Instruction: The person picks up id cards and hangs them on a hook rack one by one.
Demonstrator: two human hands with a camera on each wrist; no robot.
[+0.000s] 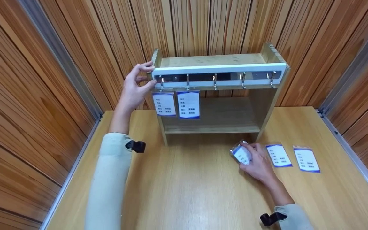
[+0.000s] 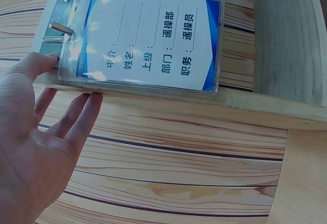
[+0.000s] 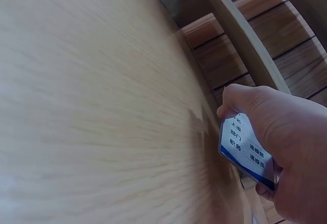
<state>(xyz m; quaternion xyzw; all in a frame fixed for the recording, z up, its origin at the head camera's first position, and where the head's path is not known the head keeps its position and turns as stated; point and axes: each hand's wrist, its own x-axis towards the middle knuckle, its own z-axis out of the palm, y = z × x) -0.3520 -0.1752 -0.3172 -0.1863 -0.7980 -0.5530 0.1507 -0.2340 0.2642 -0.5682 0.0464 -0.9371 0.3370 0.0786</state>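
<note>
My left hand (image 1: 134, 88) holds the left end of the white hook rail (image 1: 203, 67) on a small wooden shelf (image 1: 219, 111). In the left wrist view its thumb lies on the rail's front, with the other fingers around the shelf's side. Two clear-sleeved name badges hang from the leftmost hooks: an outer badge (image 1: 164, 104) and another badge (image 1: 188, 105) beside it. My right hand (image 1: 257, 163) pinches a third name badge (image 3: 245, 150) between thumb and fingers, tilted, close over the table in front of the shelf's right leg. The hand covers part of that badge.
To the right of my right hand, one name badge (image 1: 279, 156) and a second badge (image 1: 307, 159) lie flat on the wooden table (image 1: 177, 185). The rail's three hooks on the right carry no badges. Wood-plank walls (image 1: 190, 28) enclose the back and both sides.
</note>
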